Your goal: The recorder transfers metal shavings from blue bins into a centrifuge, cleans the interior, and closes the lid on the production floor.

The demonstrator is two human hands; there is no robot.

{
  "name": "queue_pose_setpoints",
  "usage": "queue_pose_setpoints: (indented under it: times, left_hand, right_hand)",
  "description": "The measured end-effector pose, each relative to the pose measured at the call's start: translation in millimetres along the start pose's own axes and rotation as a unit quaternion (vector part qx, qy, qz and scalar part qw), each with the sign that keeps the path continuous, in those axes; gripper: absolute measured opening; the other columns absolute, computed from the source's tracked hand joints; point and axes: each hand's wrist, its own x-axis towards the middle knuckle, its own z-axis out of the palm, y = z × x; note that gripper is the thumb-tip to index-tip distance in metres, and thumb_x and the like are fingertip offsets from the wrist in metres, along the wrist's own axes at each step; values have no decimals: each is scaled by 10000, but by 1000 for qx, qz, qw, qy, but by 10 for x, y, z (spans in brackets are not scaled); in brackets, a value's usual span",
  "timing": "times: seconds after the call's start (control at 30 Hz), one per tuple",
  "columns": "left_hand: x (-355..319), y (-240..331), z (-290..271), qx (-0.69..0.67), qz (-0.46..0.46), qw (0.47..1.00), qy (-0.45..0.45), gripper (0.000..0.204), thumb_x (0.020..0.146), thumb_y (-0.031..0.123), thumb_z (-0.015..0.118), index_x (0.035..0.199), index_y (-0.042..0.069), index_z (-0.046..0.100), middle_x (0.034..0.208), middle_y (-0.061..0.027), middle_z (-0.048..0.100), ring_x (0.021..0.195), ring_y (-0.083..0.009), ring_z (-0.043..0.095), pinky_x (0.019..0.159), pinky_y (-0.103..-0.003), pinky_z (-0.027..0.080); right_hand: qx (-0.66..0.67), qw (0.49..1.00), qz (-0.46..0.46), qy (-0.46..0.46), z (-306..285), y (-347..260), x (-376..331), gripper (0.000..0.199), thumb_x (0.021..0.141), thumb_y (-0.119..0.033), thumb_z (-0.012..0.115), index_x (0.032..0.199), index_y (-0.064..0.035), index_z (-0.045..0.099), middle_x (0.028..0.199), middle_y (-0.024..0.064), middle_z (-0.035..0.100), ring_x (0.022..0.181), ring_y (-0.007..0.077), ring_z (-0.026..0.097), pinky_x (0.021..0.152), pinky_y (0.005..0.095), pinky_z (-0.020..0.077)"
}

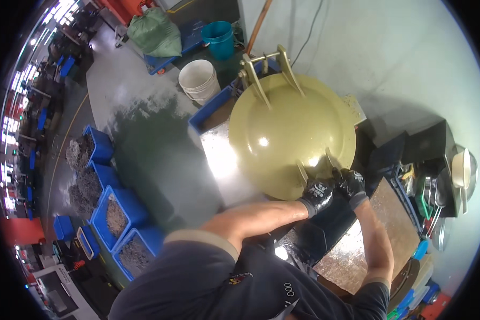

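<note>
A large round domed lid point(288, 122), dull gold-yellow, fills the middle of the view. Hinge arms point(266, 74) join it at its far edge, and two upright lugs point(302, 172) stand near its front rim. Both my hands wear black coated gloves. My left hand point(318, 196) is closed at the front rim, just below the lugs. Close beside it, my right hand point(351, 186) is closed too, its fingertips by the right-hand lug. Whatever the fingers grip there is hidden under the gloves.
Blue bins of metal shavings point(117, 216) line the floor at left. A white bucket point(198, 80), a teal bucket point(218, 40) and a green sack point(154, 33) on a blue cart stand beyond. A worn metal plate point(394, 213) lies right, before shelved pans and scoops point(461, 168).
</note>
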Motion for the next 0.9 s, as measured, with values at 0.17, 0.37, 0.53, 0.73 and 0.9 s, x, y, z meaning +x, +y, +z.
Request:
queue_pose_setpoints:
  times: [0.17, 0.37, 0.53, 0.73, 0.9]
  left_hand:
    - [-14, 17, -69, -31, -27, 999, -11, 193, 791, 159, 499, 880, 26, 606, 714, -188, 622, 655, -343, 608, 577, -467, 438]
    - [16, 28, -194, -3, -9, 999, -41, 212, 803, 102, 454, 906, 5, 612, 731, -158, 645, 669, -315, 633, 602, -446, 466]
    - [-52, 41, -239, -9, -16, 1000, 22, 204, 792, 151, 482, 888, 2, 582, 668, -178, 603, 607, -312, 592, 548, -448, 423]
    - [-14, -2, -139, -39, -6, 999, 11, 176, 786, 136, 480, 870, 19, 581, 690, -179, 611, 635, -315, 604, 567, -458, 426]
    - [5, 6, -290, -30, -40, 998, -27, 177, 818, 114, 475, 886, 28, 614, 753, -176, 653, 710, -326, 648, 652, -434, 490]
  right_hand:
    - [-7, 1000, 8, 17, -1, -14, 0, 419, 851, -448, 535, 735, -69, 668, 689, 202, 620, 682, 378, 616, 625, 473, 482]
    - [-9, 1000, 2, 19, 39, 31, 4, 429, 856, -456, 535, 713, -69, 653, 675, 210, 610, 672, 385, 607, 618, 479, 470]
    - [2, 999, -6, 49, 21, -51, -30, 420, 860, -447, 537, 723, -68, 654, 677, 214, 608, 676, 393, 605, 617, 491, 461]
    - [-12, 1000, 26, -7, -10, -123, -2, 422, 869, -442, 521, 751, -59, 654, 732, 235, 615, 717, 407, 607, 647, 490, 468]
    - [-9, 999, 9, 36, 53, -109, 30, 413, 872, -432, 514, 746, -65, 655, 714, 211, 617, 711, 405, 595, 632, 493, 455]
